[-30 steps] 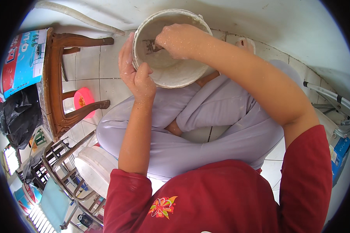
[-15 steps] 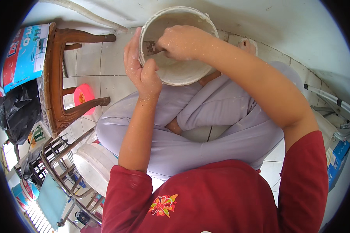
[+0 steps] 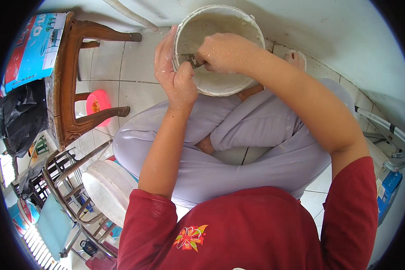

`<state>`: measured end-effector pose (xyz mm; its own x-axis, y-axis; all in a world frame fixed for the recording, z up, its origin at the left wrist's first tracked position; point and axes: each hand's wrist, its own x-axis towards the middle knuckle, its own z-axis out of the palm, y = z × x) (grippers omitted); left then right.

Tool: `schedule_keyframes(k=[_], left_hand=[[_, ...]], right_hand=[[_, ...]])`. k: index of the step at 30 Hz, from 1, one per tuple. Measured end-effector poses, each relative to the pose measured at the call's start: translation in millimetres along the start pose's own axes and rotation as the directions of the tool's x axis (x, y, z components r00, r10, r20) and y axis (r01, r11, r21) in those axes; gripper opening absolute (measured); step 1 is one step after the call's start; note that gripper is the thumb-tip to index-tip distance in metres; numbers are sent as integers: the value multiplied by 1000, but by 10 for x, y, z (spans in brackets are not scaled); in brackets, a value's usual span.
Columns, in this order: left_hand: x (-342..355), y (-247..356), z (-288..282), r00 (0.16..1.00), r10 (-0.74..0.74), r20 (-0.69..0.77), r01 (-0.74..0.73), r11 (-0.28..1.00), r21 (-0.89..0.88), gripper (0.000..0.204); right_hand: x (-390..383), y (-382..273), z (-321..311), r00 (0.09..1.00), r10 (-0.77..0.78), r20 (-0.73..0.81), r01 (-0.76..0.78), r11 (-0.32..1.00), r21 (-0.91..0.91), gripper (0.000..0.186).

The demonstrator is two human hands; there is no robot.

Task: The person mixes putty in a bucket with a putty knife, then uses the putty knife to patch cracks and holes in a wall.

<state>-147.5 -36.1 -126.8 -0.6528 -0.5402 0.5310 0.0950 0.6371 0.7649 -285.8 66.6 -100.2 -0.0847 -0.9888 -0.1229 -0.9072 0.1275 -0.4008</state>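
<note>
A round off-white bucket (image 3: 219, 91) stands tilted in front of my crossed legs, its rim and inner wall smeared with pale paste. My left hand (image 3: 174, 74) clasps its left side, fingers stretched along the outer wall and thumb at the rim. Inside the bucket, my right hand (image 3: 222, 53) is closed around a small scraper (image 3: 189, 59), whose flat grey blade lies by the left inner wall. The fingers cover most of its handle. Pale specks dot both hands and forearms.
To the left stands a carved wooden chair (image 3: 68, 76) bearing a printed box (image 3: 38, 49) and a black plastic bag (image 3: 22, 114). A pink bowl (image 3: 98, 107) sits behind its leg. Nearer are a white lid-like disc (image 3: 105, 191) and metal-framed chairs. Walls rise ahead and right.
The whole view has shifted a little, so the bucket appears farther right. Within the bucket, my right hand and the scraper have moved slightly toward me. My left hand keeps its hold.
</note>
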Motion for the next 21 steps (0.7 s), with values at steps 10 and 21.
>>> schedule_keyframes(k=[10, 21], left_hand=[[-12, 58, 4, 999, -40, 20, 40, 999, -16, 72], [-45, 18, 28, 1000, 17, 13, -17, 1000, -3, 80]], right_hand=[[-86, 65, -145, 972, 226, 63, -221, 972, -77, 18], [-86, 50, 0, 900, 427, -88, -400, 889, 225, 24]])
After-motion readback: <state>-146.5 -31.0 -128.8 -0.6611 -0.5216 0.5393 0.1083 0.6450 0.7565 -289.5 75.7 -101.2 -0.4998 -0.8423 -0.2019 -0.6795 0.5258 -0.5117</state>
